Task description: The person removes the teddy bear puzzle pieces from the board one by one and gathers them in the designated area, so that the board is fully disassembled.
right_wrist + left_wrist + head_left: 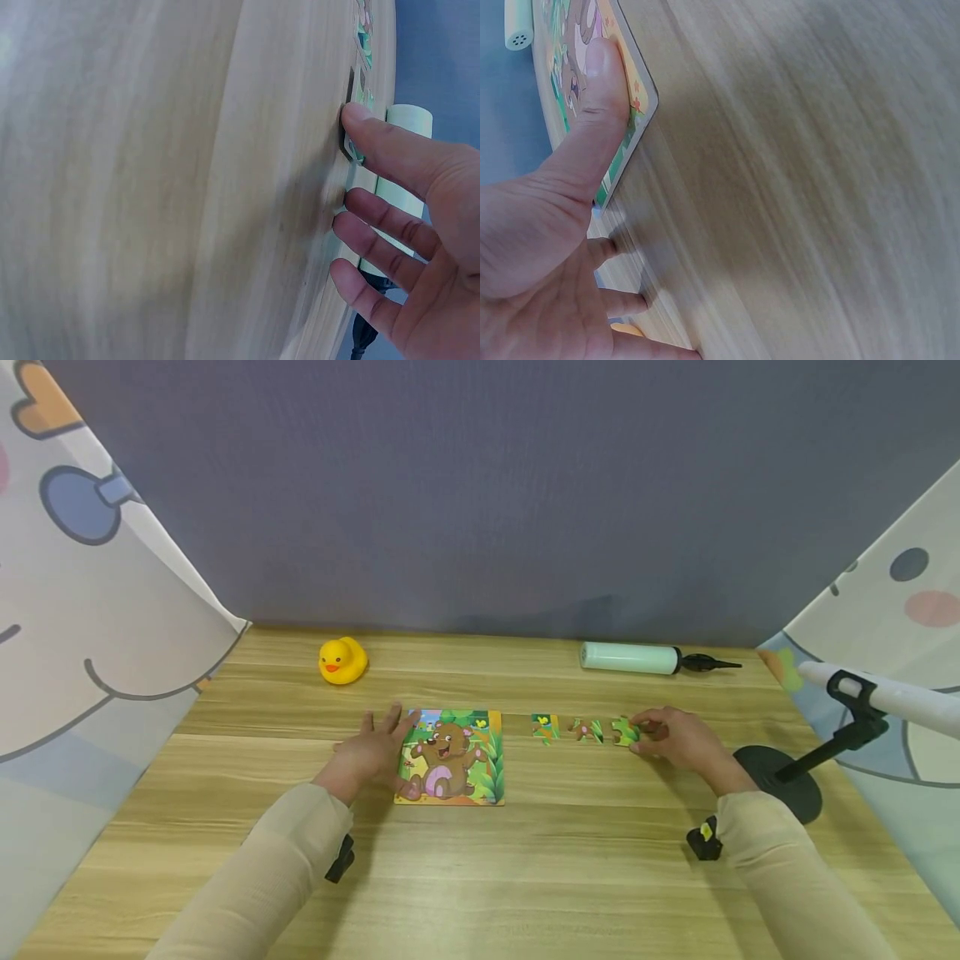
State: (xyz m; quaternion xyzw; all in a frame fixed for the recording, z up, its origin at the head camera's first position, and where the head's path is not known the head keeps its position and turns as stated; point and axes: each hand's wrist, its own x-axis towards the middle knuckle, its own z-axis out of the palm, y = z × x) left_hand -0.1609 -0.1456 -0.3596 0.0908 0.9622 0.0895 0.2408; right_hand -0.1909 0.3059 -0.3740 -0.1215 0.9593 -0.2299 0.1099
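Observation:
A square jigsaw puzzle board [448, 768] with a brown bear picture lies flat on the table. My left hand [369, 753] spreads its fingers along the board's left side; in the left wrist view its thumb [600, 112] rests on the board, the other fingers on the wood. To the right are a loose puzzle piece with a yellow bird [545, 727] and a brown-and-green puzzle piece [587, 730]. At the row's right end, my right hand [678, 739] pinches a green puzzle piece [622, 732] between thumb and fingers; its index finger is largely hidden in the right wrist view.
A yellow rubber duck [343, 662] sits at the back left. A pale green hand pump [630, 657] with a black nozzle lies at the back right. Beside my right forearm stands a round black base [780, 783] with a white-tubed arm. A grey wall [480, 510] borders the table's back.

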